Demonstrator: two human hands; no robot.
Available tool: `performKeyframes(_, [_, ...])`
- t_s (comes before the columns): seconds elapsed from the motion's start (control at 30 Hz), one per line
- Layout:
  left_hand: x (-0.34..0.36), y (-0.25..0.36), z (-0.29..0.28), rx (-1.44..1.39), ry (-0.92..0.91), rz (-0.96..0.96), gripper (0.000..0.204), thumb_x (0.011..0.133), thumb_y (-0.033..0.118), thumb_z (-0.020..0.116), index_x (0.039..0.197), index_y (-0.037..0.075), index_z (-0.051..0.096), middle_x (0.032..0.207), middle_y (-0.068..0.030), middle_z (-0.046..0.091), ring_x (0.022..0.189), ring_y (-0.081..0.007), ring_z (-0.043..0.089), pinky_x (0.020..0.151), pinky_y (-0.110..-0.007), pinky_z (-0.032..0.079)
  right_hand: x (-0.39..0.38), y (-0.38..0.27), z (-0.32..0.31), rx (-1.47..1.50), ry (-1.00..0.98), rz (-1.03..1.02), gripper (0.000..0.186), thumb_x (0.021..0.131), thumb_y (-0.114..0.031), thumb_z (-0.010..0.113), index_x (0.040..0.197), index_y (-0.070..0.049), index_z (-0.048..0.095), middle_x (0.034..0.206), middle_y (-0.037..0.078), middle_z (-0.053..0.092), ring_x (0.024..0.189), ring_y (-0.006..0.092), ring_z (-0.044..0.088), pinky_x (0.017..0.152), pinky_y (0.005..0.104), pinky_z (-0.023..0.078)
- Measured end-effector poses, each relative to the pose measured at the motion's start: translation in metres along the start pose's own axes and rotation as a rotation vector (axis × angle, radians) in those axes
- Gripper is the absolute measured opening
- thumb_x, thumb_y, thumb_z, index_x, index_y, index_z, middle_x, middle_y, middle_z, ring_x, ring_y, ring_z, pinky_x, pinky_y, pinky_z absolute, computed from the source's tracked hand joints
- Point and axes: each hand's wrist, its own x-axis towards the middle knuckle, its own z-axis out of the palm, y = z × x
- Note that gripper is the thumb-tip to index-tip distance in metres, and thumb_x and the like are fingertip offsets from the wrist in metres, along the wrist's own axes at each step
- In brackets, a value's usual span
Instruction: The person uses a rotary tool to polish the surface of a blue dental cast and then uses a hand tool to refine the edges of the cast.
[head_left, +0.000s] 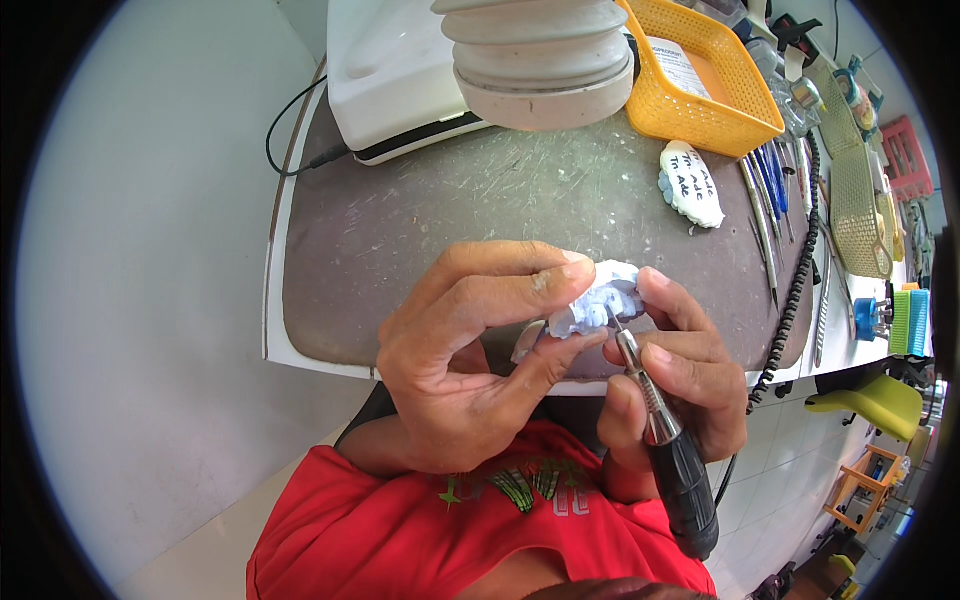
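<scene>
Between the thumb and fingers of my left hand (465,335) is a dental cast (598,303), pale blue at the teeth and white at the base. My right hand (690,375) grips a rotary handpiece (668,430) with a silver front and a black body. Its thin bur tip points up at the cast's teeth; whether it touches them I cannot tell. The fingertips of my right hand reach to the cast's right edge. A second white cast (691,186) with handwriting on its base lies farther back on the bench mat.
Above the brown bench mat (400,230) hangs a white ribbed suction hose (540,60). A white machine (395,75) stands back left, a yellow basket (705,125) back right. Slim hand tools (765,215) and a black coiled cord (793,305) lie along the right side.
</scene>
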Motion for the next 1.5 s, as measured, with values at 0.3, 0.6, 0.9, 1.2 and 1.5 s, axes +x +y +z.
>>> performKeyframes(0.3, [0.001, 0.000, -0.007, 0.074, -0.140, 0.029, 0.038, 0.076, -0.010, 0.071, 0.110, 0.000, 0.057, 0.111, -0.0172, 0.054, 0.104, -0.0274, 0.061, 0.088, -0.037, 0.055, 0.000, 0.000, 0.004, 0.008, 0.065, 0.003, 0.026, 0.087, -0.022, 0.071, 0.098, -0.005, 0.055, 0.078, 0.011, 0.065, 0.084, 0.0246, 0.068, 0.097, 0.0511, 0.047])
performKeyframes(0.6, [0.001, 0.001, -0.007, 0.066, -0.146, 0.011, 0.038, 0.077, -0.011, 0.071, 0.110, -0.001, 0.057, 0.112, -0.0174, 0.053, 0.104, -0.0260, 0.061, 0.087, -0.035, 0.055, 0.001, 0.002, 0.002, 0.037, 0.056, -0.020, 0.027, 0.082, -0.017, 0.074, 0.097, -0.003, 0.057, 0.079, 0.013, 0.066, 0.090, 0.0315, 0.068, 0.093, 0.0501, 0.050])
performKeyframes(0.9, [0.003, 0.004, -0.001, -0.041, -0.054, -0.054, 0.034, 0.076, -0.010, 0.072, 0.108, -0.004, 0.061, 0.110, -0.0173, 0.057, 0.101, -0.0225, 0.062, 0.085, -0.031, 0.056, 0.001, 0.000, 0.005, 0.122, 0.114, -0.022, 0.030, 0.074, -0.005, 0.081, 0.096, 0.000, 0.061, 0.081, 0.015, 0.067, 0.094, 0.0387, 0.068, 0.086, 0.0474, 0.056])
performKeyframes(1.2, [0.003, 0.001, -0.006, 0.039, -0.122, 0.003, 0.038, 0.077, -0.009, 0.072, 0.112, -0.002, 0.057, 0.113, -0.0173, 0.054, 0.102, -0.0212, 0.061, 0.085, -0.030, 0.054, 0.000, 0.000, 0.003, 0.014, 0.049, -0.011, 0.027, 0.087, -0.021, 0.071, 0.099, -0.003, 0.055, 0.079, 0.012, 0.066, 0.091, 0.0293, 0.068, 0.097, 0.0503, 0.048])
performKeyframes(1.5, [0.003, 0.003, -0.004, 0.002, -0.093, -0.016, 0.036, 0.077, -0.008, 0.072, 0.110, -0.003, 0.059, 0.112, -0.0176, 0.056, 0.101, -0.0218, 0.062, 0.085, -0.030, 0.055, 0.001, -0.002, 0.001, 0.002, 0.028, -0.008, 0.027, 0.087, -0.022, 0.070, 0.098, -0.003, 0.056, 0.078, 0.012, 0.066, 0.086, 0.0257, 0.068, 0.097, 0.0516, 0.048])
